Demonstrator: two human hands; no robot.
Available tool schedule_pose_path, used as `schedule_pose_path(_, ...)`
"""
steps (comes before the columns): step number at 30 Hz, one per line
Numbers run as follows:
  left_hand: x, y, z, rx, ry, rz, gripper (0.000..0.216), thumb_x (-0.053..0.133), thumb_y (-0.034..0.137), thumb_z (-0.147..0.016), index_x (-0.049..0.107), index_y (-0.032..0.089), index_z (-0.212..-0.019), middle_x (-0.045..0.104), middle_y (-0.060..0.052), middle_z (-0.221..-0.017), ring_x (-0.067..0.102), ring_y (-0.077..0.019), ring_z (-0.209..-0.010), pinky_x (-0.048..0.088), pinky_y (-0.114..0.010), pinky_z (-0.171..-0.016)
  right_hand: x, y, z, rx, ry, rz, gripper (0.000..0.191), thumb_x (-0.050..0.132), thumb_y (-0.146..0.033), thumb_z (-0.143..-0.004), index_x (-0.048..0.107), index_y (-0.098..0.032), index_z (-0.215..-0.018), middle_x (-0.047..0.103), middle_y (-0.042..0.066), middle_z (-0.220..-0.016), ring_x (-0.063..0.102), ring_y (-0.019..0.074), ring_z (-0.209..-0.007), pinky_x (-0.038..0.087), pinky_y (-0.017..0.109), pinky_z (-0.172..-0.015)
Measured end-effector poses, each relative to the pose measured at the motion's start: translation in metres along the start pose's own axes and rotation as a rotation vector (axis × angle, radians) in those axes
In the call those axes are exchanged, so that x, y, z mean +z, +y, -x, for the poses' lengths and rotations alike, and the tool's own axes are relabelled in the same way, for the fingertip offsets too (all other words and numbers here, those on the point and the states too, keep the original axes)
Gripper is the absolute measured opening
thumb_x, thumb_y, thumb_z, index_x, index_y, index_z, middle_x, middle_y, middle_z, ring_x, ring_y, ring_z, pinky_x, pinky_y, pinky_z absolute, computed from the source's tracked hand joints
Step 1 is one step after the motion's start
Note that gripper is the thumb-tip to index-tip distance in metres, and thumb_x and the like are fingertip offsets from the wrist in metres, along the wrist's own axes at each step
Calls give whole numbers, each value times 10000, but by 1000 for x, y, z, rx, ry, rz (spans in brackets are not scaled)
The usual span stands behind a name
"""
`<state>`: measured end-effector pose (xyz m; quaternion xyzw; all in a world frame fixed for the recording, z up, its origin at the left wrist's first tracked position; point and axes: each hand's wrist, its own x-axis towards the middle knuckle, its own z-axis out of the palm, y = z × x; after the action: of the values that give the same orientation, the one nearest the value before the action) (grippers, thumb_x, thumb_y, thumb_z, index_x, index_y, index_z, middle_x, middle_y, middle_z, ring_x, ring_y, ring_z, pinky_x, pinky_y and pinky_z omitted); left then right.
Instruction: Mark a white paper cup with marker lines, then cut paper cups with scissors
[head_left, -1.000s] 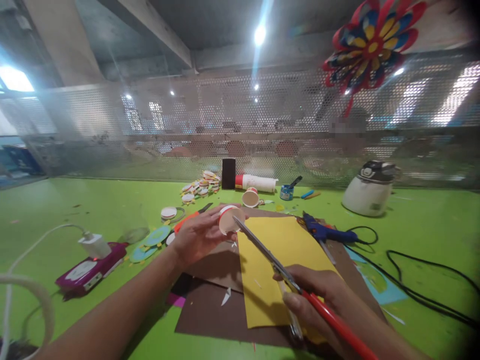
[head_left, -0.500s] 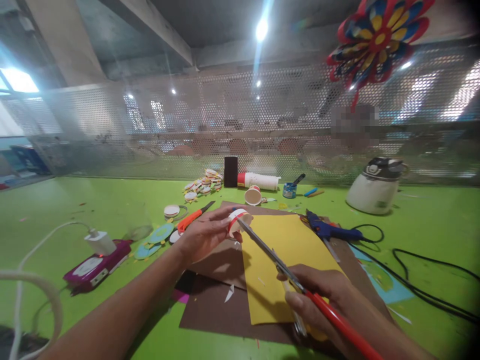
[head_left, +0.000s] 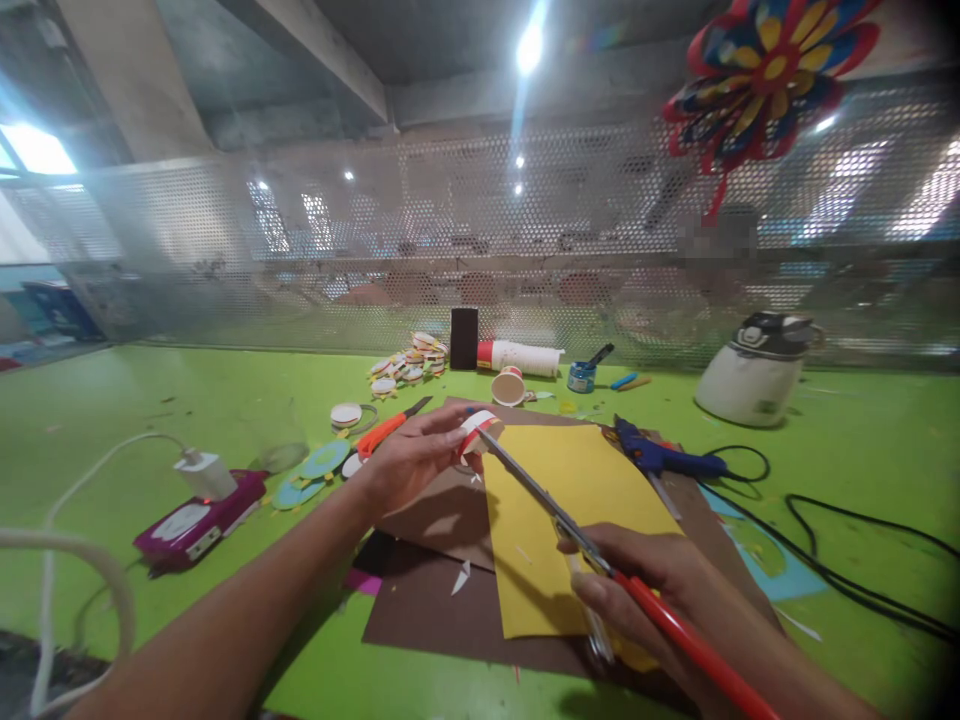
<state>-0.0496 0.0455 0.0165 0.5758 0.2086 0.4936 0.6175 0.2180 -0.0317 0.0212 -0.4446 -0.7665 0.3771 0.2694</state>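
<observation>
My left hand (head_left: 409,462) is closed around a small paper cup (head_left: 478,432) with a red rim, held just above the table. My right hand (head_left: 637,590) grips red-handled scissors (head_left: 555,515) whose blades reach up to the cup's edge. Under both hands lies a yellow paper sheet (head_left: 577,520) on top of brown card sheets (head_left: 442,610), all on the green table (head_left: 187,400).
A blue glue gun (head_left: 660,458) with a black cable (head_left: 832,570) lies right of the yellow sheet. Orange scissors (head_left: 386,430), paper discs (head_left: 405,368), a cup stack (head_left: 521,356), a loose cup (head_left: 508,386), a paint pot (head_left: 580,377) and a white appliance (head_left: 754,370) stand behind. A purple device (head_left: 199,518) with charger sits left.
My left hand has turned the cup, so its red rim now faces the scissor blades instead of its open mouth. The scissors stay at the cup's edge.
</observation>
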Motion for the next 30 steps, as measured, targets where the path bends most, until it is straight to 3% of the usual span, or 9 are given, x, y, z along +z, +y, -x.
schedule_pose_path(3, -2, -2, 0, 19, -7, -61, 357, 672, 242, -881, 700, 189, -1233, 669, -127, -1188, 639, -211, -915, 507, -338, -810, -1, 1, 0, -38, 30, 55, 450, 576, -613, -849, 725, -190, -885, 611, -2, -555, 549, 156, -530, 390, 234, -502)
schedule_pose_path(8, -3, -3, 0, 31, -8, -87, 362, 682, 259, -879, 697, 204, -1236, 668, -131, -1215, 642, -209, -909, 503, -343, -818, -1, 0, 0, 29, -11, 30, 426, 567, -610, -855, 691, -203, -849, 575, -23, -496, 528, 146, -471, 387, 230, -478)
schedule_pose_path(12, -4, -2, 0, 29, -9, -87, 345, 697, 255, -869, 716, 205, -1210, 695, -122, -1157, 648, -188, -851, 501, -336, -811, -1, 1, 0, -45, 28, 126, 377, 570, -546, -874, 678, -196, -787, 524, -29, -520, 466, 127, -492, 348, 227, -485)
schedule_pose_path(17, -4, 2, -1, 36, 9, -154, 326, 723, 246, -844, 739, 203, -1167, 732, -102, -1063, 656, -198, -859, 496, -317, -783, -4, 3, -1, -51, 17, 138, 385, 578, -525, -878, 730, -173, -916, 407, -55, -519, 338, 109, -493, 278, 231, -476)
schedule_pose_path(22, -7, 4, -3, 49, 54, -229, 301, 733, 239, -831, 756, 200, -1129, 709, -102, -1205, 630, -235, -1050, 485, -320, -872, -6, 4, -5, -26, -8, 133, 410, 572, -530, -878, 741, -157, -909, 506, -20, -592, 429, 126, -551, 347, 218, -491)
schedule_pose_path(25, -10, 3, -3, 59, 51, -269, 303, 725, 250, -842, 750, 208, -1142, 705, -103, -1215, 632, -239, -1053, 491, -322, -863, -6, 5, -7, -34, -15, 124, 392, 568, -507, -899, 752, -161, -905, 567, -4, -617, 504, 137, -572, 403, 217, -508)
schedule_pose_path(30, -14, 2, -3, 74, 34, -331, 315, 699, 251, -868, 731, 212, -1179, 695, -105, -1231, 638, -230, -1022, 498, -313, -842, -4, 7, -7, -49, -10, 81, 421, 561, -538, -893, 749, -162, -900, 535, -19, -584, 474, 124, -525, 398, 218, -469)
